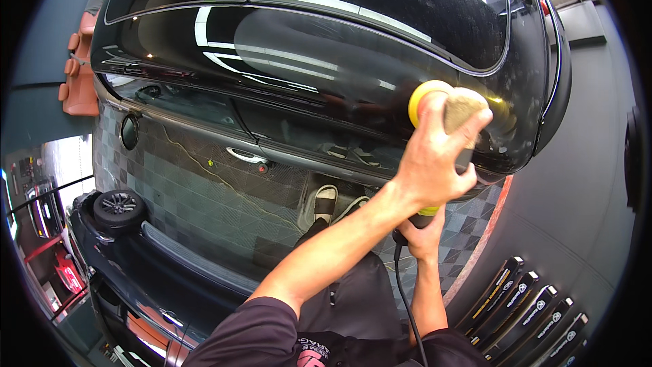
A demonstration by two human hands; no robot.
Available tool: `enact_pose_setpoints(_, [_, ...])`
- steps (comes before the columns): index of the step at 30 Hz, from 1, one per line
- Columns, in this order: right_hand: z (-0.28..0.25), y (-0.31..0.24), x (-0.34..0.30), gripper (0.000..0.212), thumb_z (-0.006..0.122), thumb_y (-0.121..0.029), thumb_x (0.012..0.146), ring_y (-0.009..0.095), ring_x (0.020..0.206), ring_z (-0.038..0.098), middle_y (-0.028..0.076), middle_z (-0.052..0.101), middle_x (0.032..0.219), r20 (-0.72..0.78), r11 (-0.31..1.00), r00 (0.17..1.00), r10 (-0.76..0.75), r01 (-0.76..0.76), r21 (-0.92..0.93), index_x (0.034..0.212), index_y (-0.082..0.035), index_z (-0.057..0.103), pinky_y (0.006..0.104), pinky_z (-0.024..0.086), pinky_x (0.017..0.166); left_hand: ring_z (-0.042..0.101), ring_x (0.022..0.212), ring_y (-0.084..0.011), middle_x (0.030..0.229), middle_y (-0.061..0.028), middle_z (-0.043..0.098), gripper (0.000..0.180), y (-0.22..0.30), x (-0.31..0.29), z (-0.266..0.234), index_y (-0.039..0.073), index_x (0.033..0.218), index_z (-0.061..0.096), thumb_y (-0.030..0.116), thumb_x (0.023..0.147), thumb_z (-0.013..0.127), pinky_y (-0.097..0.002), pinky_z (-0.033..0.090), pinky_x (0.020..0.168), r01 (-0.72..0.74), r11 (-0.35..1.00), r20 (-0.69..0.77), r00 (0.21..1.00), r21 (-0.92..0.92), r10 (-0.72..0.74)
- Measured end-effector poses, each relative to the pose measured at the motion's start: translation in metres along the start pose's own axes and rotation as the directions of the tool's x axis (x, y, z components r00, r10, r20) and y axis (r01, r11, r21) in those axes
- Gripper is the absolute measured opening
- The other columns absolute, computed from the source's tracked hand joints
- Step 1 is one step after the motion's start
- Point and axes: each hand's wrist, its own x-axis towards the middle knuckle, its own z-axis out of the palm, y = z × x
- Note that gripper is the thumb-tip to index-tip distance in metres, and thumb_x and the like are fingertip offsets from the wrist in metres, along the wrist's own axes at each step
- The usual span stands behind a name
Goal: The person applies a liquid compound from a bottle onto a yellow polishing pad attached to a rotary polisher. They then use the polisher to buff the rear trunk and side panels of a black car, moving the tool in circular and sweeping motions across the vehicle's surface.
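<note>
A corded polisher [464, 110] with a tan head and a round yellow foam pad [417, 105] rests against the glossy black car roof [353, 105], towards its right end. My left hand [435, 156] reaches over the top, with its fingers wrapped round the polisher's head. Lower down, my right hand [424, 236] is closed round the rear handle, where a bit of yellow-green shows. From that handle a black cord [401, 285] runs down past my right forearm. Part of the polisher's body is hidden behind my left hand and wrist.
Between my feet and the car lies a grey tiled floor [197, 194] with a thin cord across it. A second dark car [176, 278] stands behind at lower left, near a wheel [119, 209]. Orange seats [83, 88] are at far left. Several black boxes [530, 312] stand at lower right.
</note>
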Motion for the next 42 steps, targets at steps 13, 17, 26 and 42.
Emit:
enact_pose_setpoints(13, [0.107, 0.006, 0.032, 0.098, 0.083, -0.014, 0.071, 0.04, 0.117, 0.068, 0.023, 0.065, 0.132, 0.261, 0.934, 0.963, -0.071, 0.156, -0.323, 0.157, -0.012, 0.036, 0.0449, 0.057, 0.099, 0.053, 0.125, -0.0318, 0.134, -0.0171, 0.048, 0.103, -0.035, -0.017, -0.16, 0.011, 0.159, 0.04, 0.012, 0.065, 0.082, -0.0426, 0.046, 0.106, 0.044, 0.959, -0.119, 0.993, 0.281, -0.011])
enact_pose_setpoints(17, [0.124, 0.013, 0.038, 0.097, 0.082, -0.014, 0.071, 0.044, 0.102, 0.07, 0.02, 0.067, 0.117, 0.277, 0.894, 0.943, -0.184, 0.278, -0.351, 0.156, -0.015, 0.036, 0.0492, 0.06, 0.086, 0.054, 0.123, -0.0322, 0.135, -0.0171, 0.047, 0.105, -0.049, -0.027, -0.182, 0.011, 0.161, 0.035, 0.011, 0.067, 0.081, -0.0426, 0.047, 0.105, 0.024, 0.968, -0.165, 0.986, 0.249, 0.018])
enact_pose_setpoints(26, [0.116, 0.054, 0.064, 0.102, 0.086, -0.01, 0.06, 0.034, 0.085, 0.069, 0.012, 0.065, 0.098, 0.442, 0.712, 0.813, -0.378, 0.561, -0.422, 0.152, -0.012, 0.043, 0.0432, 0.06, 0.072, 0.037, 0.145, -0.0409, 0.159, -0.023, 0.027, 0.127, -0.071, -0.071, -0.194, 0.01, 0.167, -0.007, 0.023, 0.073, 0.078, -0.0528, 0.031, 0.123, -0.044, 0.966, -0.278, 0.954, 0.253, 0.116])
enact_pose_setpoints(42, [0.07, 0.086, 0.053, 0.099, 0.087, -0.01, 0.06, 0.033, 0.084, 0.07, 0.012, 0.067, 0.099, 0.368, 0.782, 0.834, -0.411, 0.53, -0.327, 0.15, -0.011, 0.046, 0.0426, 0.06, 0.074, 0.033, 0.145, -0.0502, 0.16, -0.0263, 0.019, 0.135, -0.06, -0.091, -0.152, 0.019, 0.165, -0.02, 0.029, 0.075, 0.08, -0.0606, 0.035, 0.118, -0.132, 0.87, -0.006, 0.988, 0.475, 0.153])
